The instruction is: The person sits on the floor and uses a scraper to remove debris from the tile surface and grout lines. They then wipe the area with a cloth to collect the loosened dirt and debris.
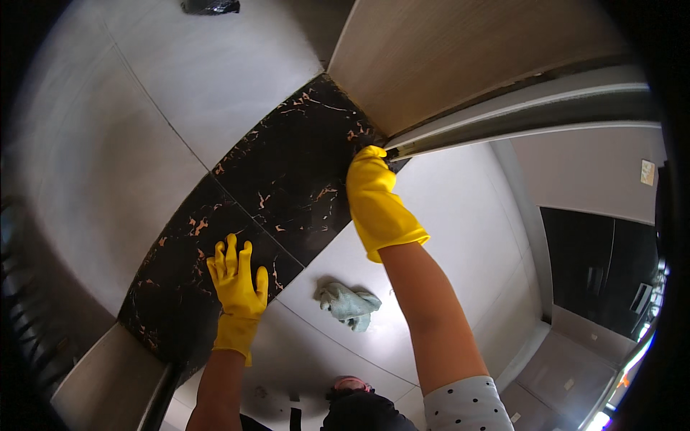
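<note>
Both of my hands wear yellow rubber gloves. My left hand (236, 284) rests on the black marble threshold strip (280, 172), its fingers stretched out and holding nothing. At the strip's far right end, my right hand (375, 197) is closed, its fingertips pressed in at the foot of the door frame (517, 108). Something small and dark shows beside those fingers, but I cannot make out what it is. A crumpled grey-green cloth (348, 304) lies on the light floor between my two forearms, apart from both hands.
Pale floor tiles (158, 93) stretch beyond the strip, with a black plastic bundle (210, 6) at the far edge. A wooden panel (460, 57) rises at the upper right. Black cabinet fronts (600, 251) stand to the right, and another frame post (118, 366) at lower left.
</note>
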{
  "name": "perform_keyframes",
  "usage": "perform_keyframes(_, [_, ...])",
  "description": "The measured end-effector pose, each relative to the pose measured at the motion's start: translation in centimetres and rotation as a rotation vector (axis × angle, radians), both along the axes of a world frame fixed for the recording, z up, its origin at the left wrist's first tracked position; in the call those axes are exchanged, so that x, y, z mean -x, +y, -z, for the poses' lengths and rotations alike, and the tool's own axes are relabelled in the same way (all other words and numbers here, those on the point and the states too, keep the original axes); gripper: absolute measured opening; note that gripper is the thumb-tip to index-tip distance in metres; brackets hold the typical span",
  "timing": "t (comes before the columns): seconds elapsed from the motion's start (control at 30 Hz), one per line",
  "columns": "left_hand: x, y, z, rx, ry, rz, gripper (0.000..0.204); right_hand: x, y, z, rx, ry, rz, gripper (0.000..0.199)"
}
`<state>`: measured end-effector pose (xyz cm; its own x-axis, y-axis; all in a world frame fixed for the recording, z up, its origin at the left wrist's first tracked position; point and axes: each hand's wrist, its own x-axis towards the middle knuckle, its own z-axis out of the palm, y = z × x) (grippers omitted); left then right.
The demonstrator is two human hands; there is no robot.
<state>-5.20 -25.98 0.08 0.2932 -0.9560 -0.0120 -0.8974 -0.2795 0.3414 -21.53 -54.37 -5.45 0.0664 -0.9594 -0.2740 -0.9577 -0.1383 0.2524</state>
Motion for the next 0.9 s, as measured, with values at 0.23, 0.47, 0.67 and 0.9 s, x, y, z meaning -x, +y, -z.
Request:
perform_keyframes(0.23, [0.1,-0.3,-0.2,0.026,0.034,0.005,0.053,1.0,2.2,-3.3,0.083,-0.165,0.157,0.058])
perform_keyframes(0.47, [0.9,-1.3,-0.2,0.044,0.054,0.028,0.055,5.9,2.6,5.4,0.577,-0.872,0.146,0.045])
perform_keyframes(0.67, [0.2,-0.3,0.3,0.041,0.05,-0.009,0.055,3.6,3.8,0.2,0.133,-1.307,0.565,0.032])
perform_keyframes(0.9, [0.2,-0.3,0.3,0.035,0.062,-0.015,0.056,3.6,4.1,2.2,0.335,-1.25,0.396,0.033])
